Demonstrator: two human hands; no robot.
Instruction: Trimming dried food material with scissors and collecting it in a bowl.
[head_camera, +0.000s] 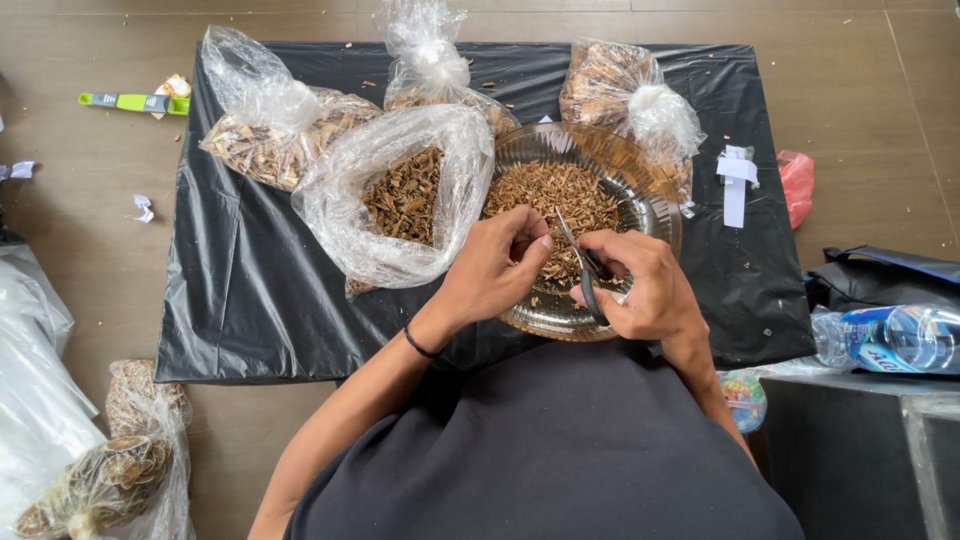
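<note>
A: Nearest us, our right hand (648, 290) has its grip closed around the dark handles of the scissors (583, 268), blades pointing up and away over the bowl.

B: And our left hand (497, 268) is pinched narrow, fingertips together on a small brown piece just beside the blades. The piece itself is too small for us to make out clearly.

A: Both hands sit over the near rim of the clear glass bowl (655, 195), which is full of dried brown bits (555, 190). We judge them light, stiff and brittle, so a gentle fingertip pinch at one end suits them; a hard squeeze would likely crumble them.

B: Just left of the bowl, touching it, lies the open plastic bag (345, 195) with more of the same inside. Soft, slippery film; we'd take it by the mouth.

A: Farther off, three knotted bags (270, 125) lie along the far edge of the black sheet (250, 290) spread on the floor.
</note>
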